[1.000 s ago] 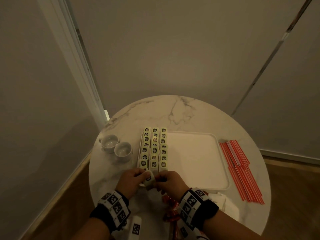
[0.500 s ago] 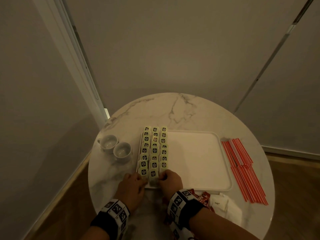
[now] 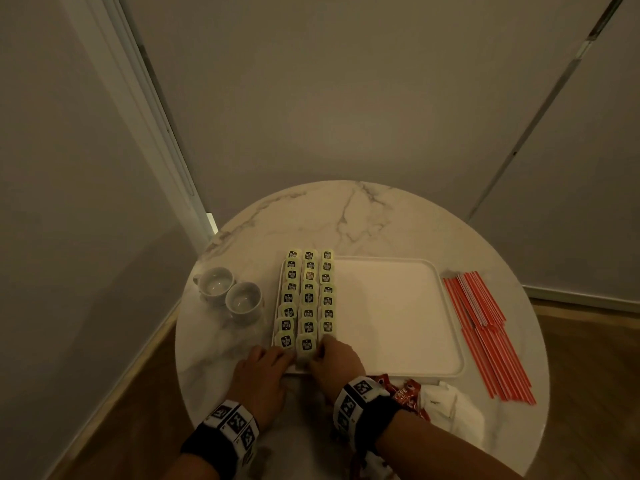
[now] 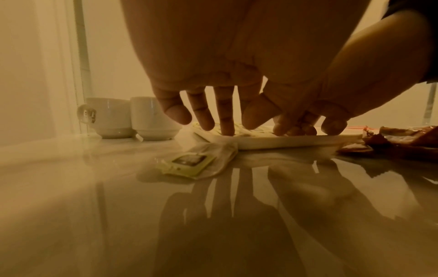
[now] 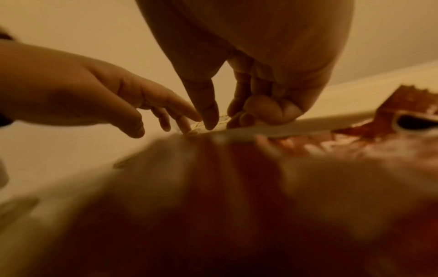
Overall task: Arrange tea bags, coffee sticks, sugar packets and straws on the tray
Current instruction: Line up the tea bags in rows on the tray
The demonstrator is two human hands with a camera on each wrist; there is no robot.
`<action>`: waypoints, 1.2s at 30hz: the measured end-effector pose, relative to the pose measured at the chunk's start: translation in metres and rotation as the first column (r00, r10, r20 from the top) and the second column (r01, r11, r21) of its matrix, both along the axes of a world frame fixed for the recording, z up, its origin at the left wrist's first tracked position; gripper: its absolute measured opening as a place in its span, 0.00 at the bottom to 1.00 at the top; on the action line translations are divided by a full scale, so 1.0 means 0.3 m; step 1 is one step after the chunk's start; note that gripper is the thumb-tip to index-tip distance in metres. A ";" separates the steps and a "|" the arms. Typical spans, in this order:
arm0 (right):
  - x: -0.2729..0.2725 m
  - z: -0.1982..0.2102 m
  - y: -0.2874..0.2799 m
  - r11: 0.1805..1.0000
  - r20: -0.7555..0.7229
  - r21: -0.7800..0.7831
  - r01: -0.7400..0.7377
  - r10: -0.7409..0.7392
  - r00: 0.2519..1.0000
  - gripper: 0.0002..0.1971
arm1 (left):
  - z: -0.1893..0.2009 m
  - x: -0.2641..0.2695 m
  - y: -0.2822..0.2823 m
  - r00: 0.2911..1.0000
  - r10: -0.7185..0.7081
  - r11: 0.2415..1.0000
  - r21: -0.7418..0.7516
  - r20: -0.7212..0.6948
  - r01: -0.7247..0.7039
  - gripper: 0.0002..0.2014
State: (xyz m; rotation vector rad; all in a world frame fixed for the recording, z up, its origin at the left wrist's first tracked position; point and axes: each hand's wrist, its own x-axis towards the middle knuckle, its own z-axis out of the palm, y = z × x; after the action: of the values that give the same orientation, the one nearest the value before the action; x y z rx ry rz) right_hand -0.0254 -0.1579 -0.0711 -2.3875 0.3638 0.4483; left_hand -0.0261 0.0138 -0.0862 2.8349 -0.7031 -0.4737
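Observation:
A white tray carries three columns of yellow-green tea bags along its left side. Both hands meet at the tray's near left corner, around the nearest tea bag of the middle column. My left hand has straight fingers, whose tips press down on the bags in the left wrist view. My right hand pinches that bag's edge between the thumb and curled fingers. One loose tea bag lies on the table before the tray.
Two white cups stand left of the tray. Red straws lie in a bundle at its right. Red coffee sticks and white sugar packets sit at the near edge of the round marble table, beside my right wrist.
Both hands carried a tea bag from above the table's near edge forward and lowered it onto the tray at the near end of the middle column.

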 end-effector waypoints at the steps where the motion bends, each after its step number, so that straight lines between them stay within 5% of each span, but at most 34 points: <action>1: -0.001 -0.005 0.002 0.998 0.020 -0.033 -0.052 0.053 0.998 0.10 | 0.002 0.000 0.000 1.000 -0.003 1.000 0.022 -0.006 0.003 0.34; 7: -0.001 0.001 0.008 0.949 0.031 -0.163 -0.269 0.278 0.960 0.16 | 0.002 -0.002 -0.003 0.999 -0.030 0.998 0.054 0.011 0.030 0.36; 21: 0.007 -0.003 0.010 0.937 0.039 -0.201 -0.284 0.297 0.954 0.16 | 0.025 -0.006 0.002 0.993 -0.039 0.996 0.088 0.108 0.029 0.33; 26: 0.002 0.005 0.000 0.957 0.081 -0.144 -0.254 0.267 0.960 0.15 | 0.060 0.018 0.048 0.979 0.166 0.982 -0.113 0.122 -0.153 0.20; 30: -0.007 0.021 -0.016 0.976 0.133 -0.083 -0.203 0.212 0.968 0.11 | 0.079 0.048 0.159 0.929 0.369 0.919 -0.137 -0.029 -0.370 0.18; 36: -0.018 0.048 -0.007 0.963 0.188 0.003 -0.268 0.263 0.946 0.08 | 0.045 -0.014 0.267 0.893 0.383 0.917 -0.022 -0.237 -0.399 0.35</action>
State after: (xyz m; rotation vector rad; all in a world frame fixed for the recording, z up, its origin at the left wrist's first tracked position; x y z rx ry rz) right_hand -0.0309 -0.1601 -0.0567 -2.4352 -0.0506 0.3420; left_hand -0.0302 0.0941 -0.0726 2.6928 -0.0936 -0.6718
